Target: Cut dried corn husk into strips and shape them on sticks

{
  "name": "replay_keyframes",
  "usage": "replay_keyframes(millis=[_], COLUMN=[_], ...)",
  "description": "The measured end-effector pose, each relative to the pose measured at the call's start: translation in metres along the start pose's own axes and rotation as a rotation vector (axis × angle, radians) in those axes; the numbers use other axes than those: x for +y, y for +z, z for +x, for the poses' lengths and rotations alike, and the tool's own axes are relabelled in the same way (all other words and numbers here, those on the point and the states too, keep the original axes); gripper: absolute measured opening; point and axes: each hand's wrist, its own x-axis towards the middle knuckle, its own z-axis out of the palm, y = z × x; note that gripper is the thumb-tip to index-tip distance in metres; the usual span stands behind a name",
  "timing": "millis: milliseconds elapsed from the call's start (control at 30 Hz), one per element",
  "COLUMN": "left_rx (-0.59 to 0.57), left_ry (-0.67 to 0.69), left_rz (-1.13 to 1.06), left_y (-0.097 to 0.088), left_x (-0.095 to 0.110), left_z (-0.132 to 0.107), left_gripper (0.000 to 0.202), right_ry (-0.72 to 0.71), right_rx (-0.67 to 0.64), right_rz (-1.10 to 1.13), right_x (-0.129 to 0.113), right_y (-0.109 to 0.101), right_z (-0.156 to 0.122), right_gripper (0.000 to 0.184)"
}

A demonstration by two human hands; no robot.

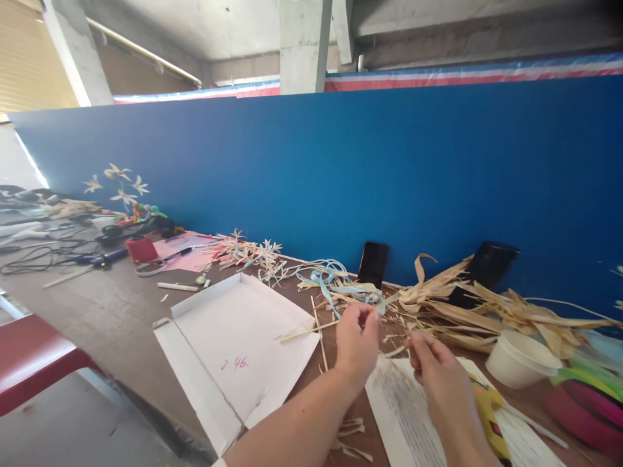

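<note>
My left hand (357, 340) is closed, its fingertips pinched on a thin straw-coloured strip (302, 333) that runs out to the left over a flattened white cardboard box (233, 353). My right hand (431, 366) is beside it, fingers pinched together near the same strip's end; what it grips is too small to tell. Both hands hover over a pile of dried husk leaves (467, 305) and light blue ribbon (335, 279) on the brown table (111, 311).
A printed sheet (403, 415) and a yellow glue gun (489, 412) lie under my right forearm. A white cup (520, 357) stands at right. Two dark phones (373, 264) lean on the blue partition (341, 175). Scissors, cables and straw flowers (117, 181) sit at left, a red chair (34, 357) below.
</note>
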Motion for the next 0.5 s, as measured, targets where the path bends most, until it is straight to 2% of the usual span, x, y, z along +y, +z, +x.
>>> replay_keyframes(millis=[100, 200, 300, 400, 500], left_rx=[0.179, 0.273, 0.331, 0.359, 0.342], left_ry=[0.166, 0.223, 0.251, 0.259, 0.281], left_rz=[0.058, 0.053, 0.006, -0.015, 0.000], left_y=[-0.013, -0.021, -0.025, -0.027, -0.029], left_x=[0.001, -0.001, -0.001, 0.000, 0.001], left_z=[0.012, 0.021, 0.027, 0.029, 0.030], left_gripper=[0.019, 0.020, 0.020, 0.020, 0.019], right_ry=[-0.046, -0.245, -0.265, -0.258, -0.288], right_rx=[-0.227, -0.522, -0.563, -0.546, -0.521], right_rz=[-0.125, -0.379, -0.495, -0.568, -0.534], right_x=[-0.013, -0.027, -0.037, -0.039, -0.036], right_y=[0.016, 0.038, 0.059, 0.078, 0.096], right_z=[-0.010, -0.021, -0.024, -0.017, -0.007], right_gripper=[0.030, 0.022, 0.010, 0.009, 0.013])
